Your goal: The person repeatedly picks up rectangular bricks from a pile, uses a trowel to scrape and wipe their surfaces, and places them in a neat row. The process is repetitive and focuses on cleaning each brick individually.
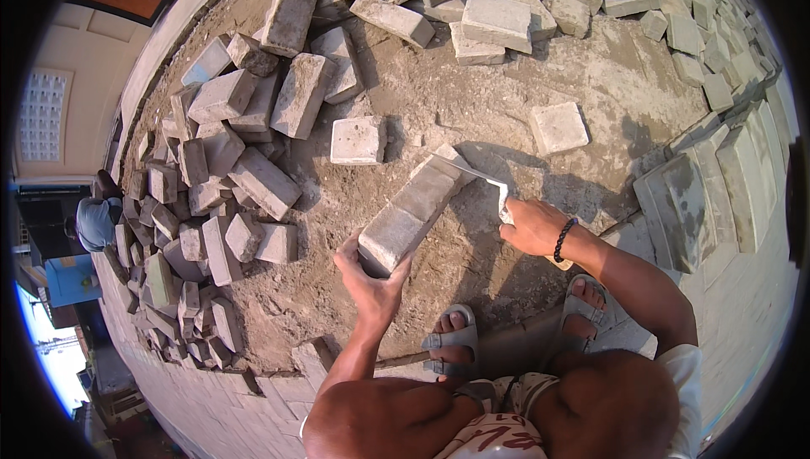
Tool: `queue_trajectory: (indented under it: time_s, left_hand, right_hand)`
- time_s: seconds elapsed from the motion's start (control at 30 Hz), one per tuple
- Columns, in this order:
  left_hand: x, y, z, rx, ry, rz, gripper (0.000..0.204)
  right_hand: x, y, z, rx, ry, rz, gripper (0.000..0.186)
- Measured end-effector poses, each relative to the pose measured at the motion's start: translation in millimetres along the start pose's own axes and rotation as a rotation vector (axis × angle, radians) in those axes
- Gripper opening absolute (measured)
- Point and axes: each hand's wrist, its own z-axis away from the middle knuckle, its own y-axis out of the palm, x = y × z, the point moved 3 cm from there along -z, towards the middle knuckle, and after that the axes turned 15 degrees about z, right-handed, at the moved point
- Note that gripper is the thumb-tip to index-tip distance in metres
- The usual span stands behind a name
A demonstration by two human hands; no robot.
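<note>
My left hand (371, 278) grips the lower end of a long grey concrete paving block (396, 218), which lies at a slant across the middle of the view and has a groove across it. My right hand (533, 229) is closed on the handle of a metal trowel (481, 175), whose blade reaches to the top end of that block. A dark beaded bracelet circles my right wrist. A small square block (357, 140) lies just beyond the held one, and another square block (558, 126) lies to the right on the sandy ground (472, 88).
Loose blocks are heaped at the left (224, 151) and back (494, 16). Larger grey slabs (683, 202) stand at the right beside laid paving (726, 324). My sandalled feet (447, 341) are below. Another person (97, 214) bends at the far left, near a building wall (76, 62).
</note>
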Motion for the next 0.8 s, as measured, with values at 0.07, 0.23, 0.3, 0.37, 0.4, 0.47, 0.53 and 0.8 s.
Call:
queue_trajectory:
  time_s: [0.07, 0.23, 0.3, 0.37, 0.4, 0.47, 0.53, 0.8]
  left_hand:
    - [-8, -1, 0, 0.012, -0.017, -0.004, 0.08]
    - [-3, -17, -3, 0.012, -0.002, -0.146, 0.076]
    - [0, -17, -6, 0.05, -0.089, -0.073, 0.078]
    - [-2, -20, -9, 0.05, -0.089, -0.087, 0.079]
    - [-3, -18, -8, 0.03, -0.053, -0.132, 0.08]
    - [-6, -16, -5, 0.023, -0.035, -0.174, 0.08]
    - [-6, -16, -5, 0.047, -0.063, -0.19, 0.077]
    - [-28, 1, -31, 0.029, -0.058, -0.095, 0.062]
  right_hand:
    - [-12, -3, 0, -0.009, 0.027, -0.011, 0.032]
    - [65, -10, 58, -0.001, -0.215, -0.152, 0.034]
    - [75, 0, 72, -0.002, -0.32, -0.075, 0.031]
    - [70, -1, 65, -0.032, -0.259, -0.029, 0.03]
    - [56, -2, 50, -0.057, -0.183, -0.006, 0.029]
    - [20, -11, 23, -0.087, -0.042, 0.072, 0.03]
    - [12, -20, 21, -0.052, 0.039, 0.058, 0.033]
    - [39, 34, 41, -0.258, -0.041, -0.46, 0.038]
